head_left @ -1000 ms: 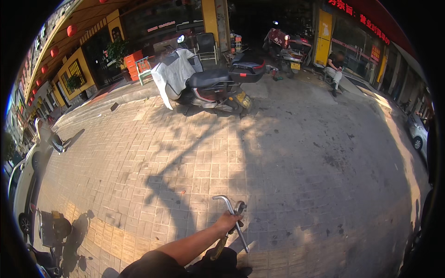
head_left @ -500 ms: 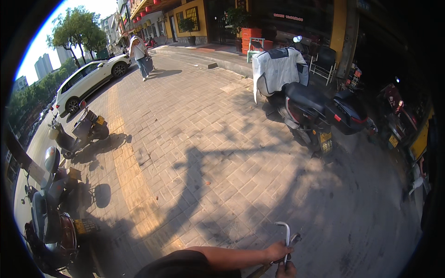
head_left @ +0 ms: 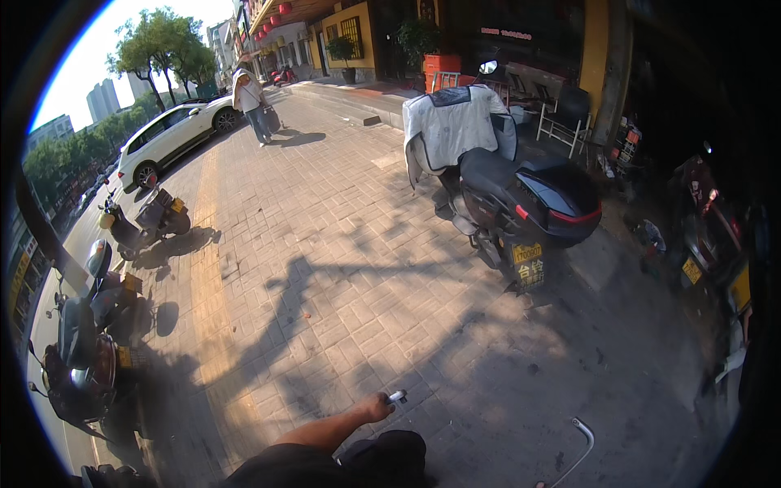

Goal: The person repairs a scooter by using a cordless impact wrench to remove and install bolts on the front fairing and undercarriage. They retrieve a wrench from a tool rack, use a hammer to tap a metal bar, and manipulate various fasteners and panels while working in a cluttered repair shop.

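Step, judged: tool-holding | metal tool (head_left: 397,398) gripped by left hand (head_left: 376,407), fingers closed, six o'clock | bent bar (head_left: 586,451) at five o'clock | right hand unseen, fingers' state cannot be told | next: steady grip apparently required

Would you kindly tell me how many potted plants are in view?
2: one plant stands before the yellow wall, another plant beside the orange crates. More may be hidden in shadow.
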`<state>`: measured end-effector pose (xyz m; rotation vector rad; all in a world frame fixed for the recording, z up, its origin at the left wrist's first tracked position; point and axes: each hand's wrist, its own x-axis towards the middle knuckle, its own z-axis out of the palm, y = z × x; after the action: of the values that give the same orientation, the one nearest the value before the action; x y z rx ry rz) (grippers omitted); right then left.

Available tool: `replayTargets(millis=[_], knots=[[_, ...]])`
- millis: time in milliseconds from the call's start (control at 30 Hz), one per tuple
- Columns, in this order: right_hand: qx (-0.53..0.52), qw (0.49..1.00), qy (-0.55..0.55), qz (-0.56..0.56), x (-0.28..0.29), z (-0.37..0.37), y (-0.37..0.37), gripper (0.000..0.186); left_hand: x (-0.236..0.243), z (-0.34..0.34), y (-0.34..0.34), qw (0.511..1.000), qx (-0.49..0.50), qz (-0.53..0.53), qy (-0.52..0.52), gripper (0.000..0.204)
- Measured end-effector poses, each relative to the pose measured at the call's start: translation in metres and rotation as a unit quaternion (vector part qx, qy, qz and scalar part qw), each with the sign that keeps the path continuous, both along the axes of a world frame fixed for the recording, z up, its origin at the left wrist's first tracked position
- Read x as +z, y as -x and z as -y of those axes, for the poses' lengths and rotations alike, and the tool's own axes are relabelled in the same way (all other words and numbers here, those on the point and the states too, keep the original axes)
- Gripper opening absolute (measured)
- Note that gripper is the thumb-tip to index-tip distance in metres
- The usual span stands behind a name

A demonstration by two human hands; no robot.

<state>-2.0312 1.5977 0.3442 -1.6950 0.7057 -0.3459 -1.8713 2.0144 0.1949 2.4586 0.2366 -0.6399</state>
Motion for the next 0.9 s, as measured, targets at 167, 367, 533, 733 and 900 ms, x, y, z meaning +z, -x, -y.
replayTargets(millis=[167,367,533,733,900], knots=[[-0.028,0.993,-0.065,0.094,0.019,0.168,-0.071,0.024,-0.009,0.029,-0.003,0.963,0.205,-0.174,-0.005,0.022],[-0.135,0.989,0.052,0.014,-0.016,0.316,-0.101,0.035,-0.041,0.221,-0.147,0.954,0.115,-0.275,0.022,0.012],[-0.271,0.961,-0.035,-0.052,-0.012,0.434,-0.107,0.037,0.022,0.492,-0.32,0.972,0.016,-0.128,0.197,0.017],[-0.329,0.943,-0.05,-0.001,-0.06,0.606,-0.143,0.039,0.124,0.778,-0.465,0.966,-0.169,0.032,0.195,0.024],[-0.309,0.947,-0.082,0.008,-0.057,0.771,-0.226,0.043,0.104,0.888,-0.481,0.976,-0.103,-0.033,0.191,0.023]])
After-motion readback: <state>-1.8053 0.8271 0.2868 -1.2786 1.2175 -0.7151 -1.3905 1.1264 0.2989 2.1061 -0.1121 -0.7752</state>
